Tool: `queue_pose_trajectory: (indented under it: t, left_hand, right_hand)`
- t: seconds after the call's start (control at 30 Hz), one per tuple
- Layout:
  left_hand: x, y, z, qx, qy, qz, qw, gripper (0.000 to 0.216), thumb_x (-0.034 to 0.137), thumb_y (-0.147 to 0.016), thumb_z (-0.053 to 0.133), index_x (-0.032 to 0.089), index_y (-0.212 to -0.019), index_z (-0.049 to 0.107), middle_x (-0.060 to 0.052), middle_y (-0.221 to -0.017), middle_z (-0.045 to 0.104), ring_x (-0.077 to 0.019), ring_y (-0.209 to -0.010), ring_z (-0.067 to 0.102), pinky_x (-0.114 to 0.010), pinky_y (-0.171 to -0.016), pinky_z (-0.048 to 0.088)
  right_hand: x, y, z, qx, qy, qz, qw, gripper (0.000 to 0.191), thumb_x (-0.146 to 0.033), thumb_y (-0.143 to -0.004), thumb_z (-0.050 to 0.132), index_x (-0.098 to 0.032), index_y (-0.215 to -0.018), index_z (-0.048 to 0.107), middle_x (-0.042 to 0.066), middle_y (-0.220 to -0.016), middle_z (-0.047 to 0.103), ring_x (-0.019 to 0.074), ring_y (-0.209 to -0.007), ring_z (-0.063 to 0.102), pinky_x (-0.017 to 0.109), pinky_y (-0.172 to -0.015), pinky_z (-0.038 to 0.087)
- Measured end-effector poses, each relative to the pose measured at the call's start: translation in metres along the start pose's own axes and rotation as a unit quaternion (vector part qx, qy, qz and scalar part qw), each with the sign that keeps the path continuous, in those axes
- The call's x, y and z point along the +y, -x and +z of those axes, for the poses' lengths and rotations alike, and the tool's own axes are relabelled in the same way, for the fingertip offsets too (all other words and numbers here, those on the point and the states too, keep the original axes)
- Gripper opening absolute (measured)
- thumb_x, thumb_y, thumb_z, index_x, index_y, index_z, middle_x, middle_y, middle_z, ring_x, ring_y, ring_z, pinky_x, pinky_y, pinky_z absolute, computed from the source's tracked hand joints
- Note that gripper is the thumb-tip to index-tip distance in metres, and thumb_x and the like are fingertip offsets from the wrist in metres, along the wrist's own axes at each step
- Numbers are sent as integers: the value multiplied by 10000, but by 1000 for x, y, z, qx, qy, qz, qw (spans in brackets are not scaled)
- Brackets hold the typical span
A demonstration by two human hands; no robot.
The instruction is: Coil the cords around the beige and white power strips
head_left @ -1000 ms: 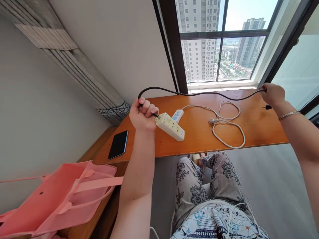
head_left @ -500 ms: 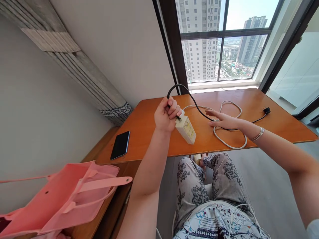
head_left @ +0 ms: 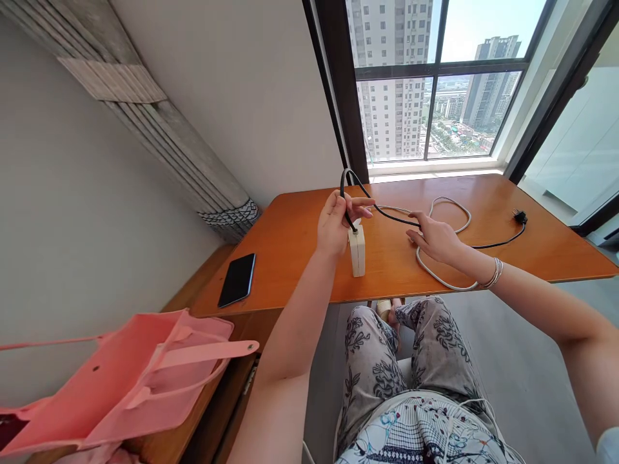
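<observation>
My left hand (head_left: pixel 341 222) pinches a black power cord (head_left: pixel 396 219) between thumb and forefinger, its other fingers stretched out to the right. Just below it hangs or stands a cream power strip (head_left: pixel 357 252), narrow side towards me, with the cord entering its top. Whether the strip touches the table cannot be told. The cord arches up over my left hand, then runs right into my right hand (head_left: pixel 438 240), which has it between thumb and fingers. Beyond that hand the cord ends in a black plug (head_left: pixel 520 217) on the table.
A white cable (head_left: pixel 452 200) lies looped on the wooden table (head_left: pixel 294 258) around my right hand. A dark phone (head_left: pixel 236 280) rests at the table's left. At the lower left is a pink bag (head_left: pixel 145 374). A window (head_left: pixel 435 116) stands behind the table.
My left hand has loosened from a fist to a pinch and shifted slightly right. The power strip has turned from a tilt to upright. My right hand's fingers have curled in around the cord.
</observation>
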State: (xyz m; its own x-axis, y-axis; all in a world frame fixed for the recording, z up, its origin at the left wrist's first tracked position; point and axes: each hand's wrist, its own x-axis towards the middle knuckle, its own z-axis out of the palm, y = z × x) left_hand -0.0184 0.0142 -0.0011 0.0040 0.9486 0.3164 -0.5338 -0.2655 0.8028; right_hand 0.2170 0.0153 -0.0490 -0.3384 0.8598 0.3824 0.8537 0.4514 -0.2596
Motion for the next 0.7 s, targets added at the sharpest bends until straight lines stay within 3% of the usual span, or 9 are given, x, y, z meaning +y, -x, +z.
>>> queue_pose_trajectory:
  t: [0.07,0.17,0.3,0.4,0.5,0.6,0.7]
  left_hand:
    - [-8,-3,0,-18,-10,9,1000,347,441,-863,682,202,-711,482,-36,-873,766,-167,-789,724,-271,-728,562]
    - [-16,-6,1,-36,-18,20,999,358,437,-822,736,197,-720,491,-56,-971,774,-202,-962,730,-292,-821,552]
    - [-23,-3,12,-58,-30,-23,998,376,446,-811,749,194,-743,479,-73,-1019,771,-200,-934,742,-306,-870,535]
    - [-27,1,19,-98,-24,-44,994,373,461,-811,746,194,-761,490,-52,-1012,766,-166,-816,744,-294,-826,540]
    - [-33,4,21,-121,-20,-62,990,360,468,-803,752,197,-761,519,-12,-831,744,-122,-621,690,-246,-653,531]
    - [-37,5,20,-127,-26,-107,986,355,506,-839,695,192,-760,549,22,-593,643,-91,-399,538,-223,-452,440]
    - [-36,7,23,-133,-25,-157,978,449,598,-904,550,179,-744,556,29,-476,556,-80,-296,410,-247,-423,444]
  right_hand:
    - [-14,7,-8,11,35,-77,996,405,-414,-1015,375,-187,-1288,570,130,-1093,705,232,-800,645,300,-627,373]
    - [-27,16,-17,38,61,-190,979,405,-403,-1036,330,-216,-1161,666,82,-889,685,174,-688,582,284,-584,320]
    - [-40,20,-24,67,44,-278,957,397,-387,-1036,345,-238,-1146,697,49,-778,617,143,-617,512,285,-559,291]
    - [-51,18,-31,74,6,-294,953,387,-391,-1035,351,-258,-1130,701,50,-814,621,150,-658,532,282,-567,314]
    - [-59,10,-43,80,-44,-290,953,366,-395,-1027,363,-273,-1118,696,67,-918,640,175,-772,574,286,-621,380]
    - [-60,-3,-55,110,-99,-244,958,341,-381,-1014,386,-256,-1123,684,73,-927,618,190,-800,562,307,-676,420]
    - [-54,-20,-60,145,-148,-186,960,287,-379,-984,460,-234,-1089,683,68,-928,600,191,-795,529,324,-700,421]
